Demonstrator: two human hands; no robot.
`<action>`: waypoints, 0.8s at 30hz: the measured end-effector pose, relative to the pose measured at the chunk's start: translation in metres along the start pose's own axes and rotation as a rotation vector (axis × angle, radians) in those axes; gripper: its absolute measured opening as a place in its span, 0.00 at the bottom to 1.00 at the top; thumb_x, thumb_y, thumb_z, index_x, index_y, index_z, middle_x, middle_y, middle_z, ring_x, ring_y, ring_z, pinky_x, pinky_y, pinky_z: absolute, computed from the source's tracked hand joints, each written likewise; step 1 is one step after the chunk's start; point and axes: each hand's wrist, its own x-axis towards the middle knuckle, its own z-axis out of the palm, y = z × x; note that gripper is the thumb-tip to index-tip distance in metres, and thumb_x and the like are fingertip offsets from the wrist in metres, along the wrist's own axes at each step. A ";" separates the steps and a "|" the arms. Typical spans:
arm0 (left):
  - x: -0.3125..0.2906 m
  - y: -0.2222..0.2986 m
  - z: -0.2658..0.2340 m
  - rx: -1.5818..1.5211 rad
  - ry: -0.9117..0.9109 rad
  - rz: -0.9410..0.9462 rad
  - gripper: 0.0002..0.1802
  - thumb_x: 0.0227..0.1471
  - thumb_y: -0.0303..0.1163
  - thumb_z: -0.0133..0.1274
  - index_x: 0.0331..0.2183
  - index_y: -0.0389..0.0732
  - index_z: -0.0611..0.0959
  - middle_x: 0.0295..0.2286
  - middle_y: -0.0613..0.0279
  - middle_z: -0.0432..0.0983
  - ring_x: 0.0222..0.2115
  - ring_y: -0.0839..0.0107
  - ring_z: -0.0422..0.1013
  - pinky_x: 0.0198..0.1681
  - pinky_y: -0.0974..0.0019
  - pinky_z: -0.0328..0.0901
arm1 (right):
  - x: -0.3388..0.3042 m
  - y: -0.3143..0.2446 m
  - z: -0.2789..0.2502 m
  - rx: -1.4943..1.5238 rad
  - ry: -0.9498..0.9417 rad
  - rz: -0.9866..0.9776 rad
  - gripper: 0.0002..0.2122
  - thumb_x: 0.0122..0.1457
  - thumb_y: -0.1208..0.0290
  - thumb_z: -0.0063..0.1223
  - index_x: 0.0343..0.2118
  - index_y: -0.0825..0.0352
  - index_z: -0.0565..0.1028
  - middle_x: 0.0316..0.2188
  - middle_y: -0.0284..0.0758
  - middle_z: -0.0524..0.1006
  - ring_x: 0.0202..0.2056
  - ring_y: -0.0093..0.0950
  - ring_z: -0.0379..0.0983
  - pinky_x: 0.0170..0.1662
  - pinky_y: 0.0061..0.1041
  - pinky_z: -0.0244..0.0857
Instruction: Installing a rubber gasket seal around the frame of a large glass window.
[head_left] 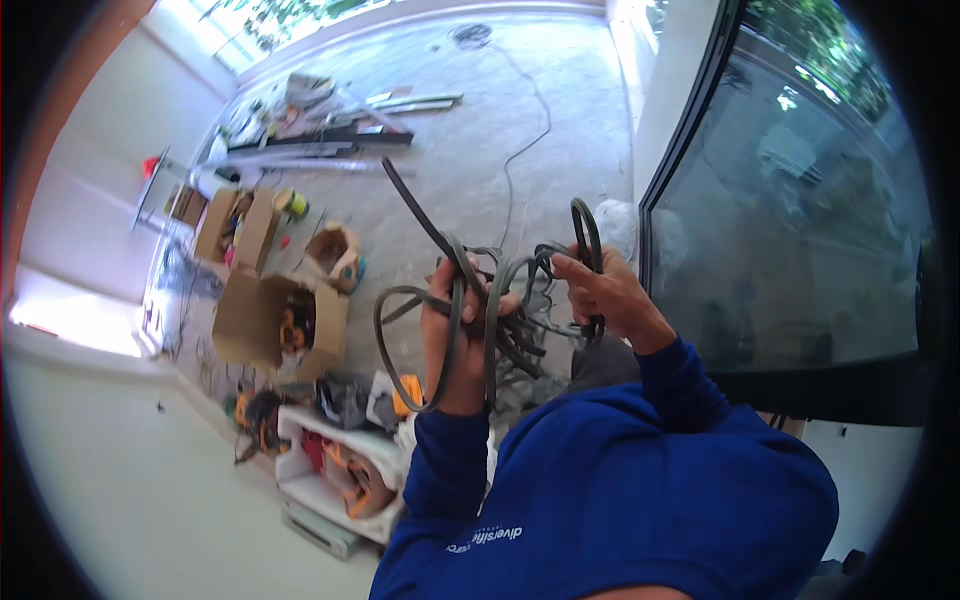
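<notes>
A long, dark grey, rubber-like strip [455, 355] hangs in loose loops between my two hands in the middle of the view. My left hand [445, 320] is closed round a bunch of its loops, and one end sticks up and to the left above the fist. Slightly higher and to the right, my right hand [615, 297] pinches another part of the strip, with a narrow loop rising over the fingers. Tangled lengths droop between the hands, and where they lead lower down is partly hidden. Both hands are raised in front of my blue sleeves.
Cardboard boxes [233, 315] with tools stand at the left, near a paper bag [333, 255]. Metal profiles [320, 145] lie farther back on the concrete floor. A dark-framed glass panel [770, 240] stands at my right. A white bin [340, 470] holds items at the lower left.
</notes>
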 end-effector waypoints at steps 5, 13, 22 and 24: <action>0.141 0.026 -0.002 -0.019 -0.053 -0.077 0.15 0.66 0.36 0.40 0.34 0.36 0.76 0.09 0.71 0.59 0.10 0.78 0.54 0.26 0.68 0.58 | 0.119 -0.044 -0.048 0.069 0.081 -0.063 0.13 0.64 0.60 0.56 0.31 0.64 0.70 0.11 0.19 0.55 0.10 0.13 0.53 0.16 0.20 0.56; 0.403 0.041 -0.020 0.178 0.140 -0.056 0.12 0.64 0.39 0.45 0.32 0.42 0.75 0.09 0.73 0.57 0.10 0.77 0.57 0.21 0.70 0.59 | 0.373 -0.115 -0.098 0.120 0.004 -0.065 0.17 0.66 0.52 0.50 0.29 0.63 0.73 0.19 0.27 0.72 0.20 0.19 0.70 0.24 0.21 0.67; 0.688 0.047 -0.027 0.392 0.158 0.055 0.22 0.67 0.44 0.43 0.23 0.44 0.73 0.15 0.72 0.64 0.16 0.78 0.65 0.23 0.71 0.65 | 0.586 -0.204 -0.144 -0.033 -0.017 -0.145 0.17 0.67 0.55 0.51 0.37 0.67 0.77 0.29 0.27 0.75 0.26 0.14 0.68 0.26 0.18 0.63; 0.748 0.032 0.001 0.442 0.208 0.054 0.21 0.67 0.44 0.43 0.26 0.42 0.75 0.18 0.70 0.68 0.19 0.77 0.68 0.25 0.70 0.66 | 0.647 -0.207 -0.169 -0.138 0.087 -0.225 0.14 0.67 0.59 0.52 0.38 0.68 0.76 0.29 0.25 0.74 0.30 0.13 0.66 0.31 0.16 0.63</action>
